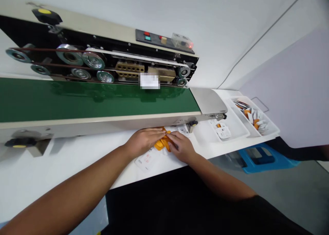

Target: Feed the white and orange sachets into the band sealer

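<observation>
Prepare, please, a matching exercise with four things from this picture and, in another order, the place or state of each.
Column one
1. Long green conveyor belt
2. Small orange pieces
3. Blue plastic stool
4. Small round red light

Column two
A. Glowing
B. At the fingers of the left hand and right hand
C. Below the shiny metal pulleys
D. Lower than the white table

Right pairs: 1-C, 2-B, 3-D, 4-A

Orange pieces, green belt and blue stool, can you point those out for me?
Orange pieces (159,145): head view, on the leftmost piece's face.
Green belt (102,103): head view, middle of its top surface.
Blue stool (281,162): head view, right part of its frame.
</observation>
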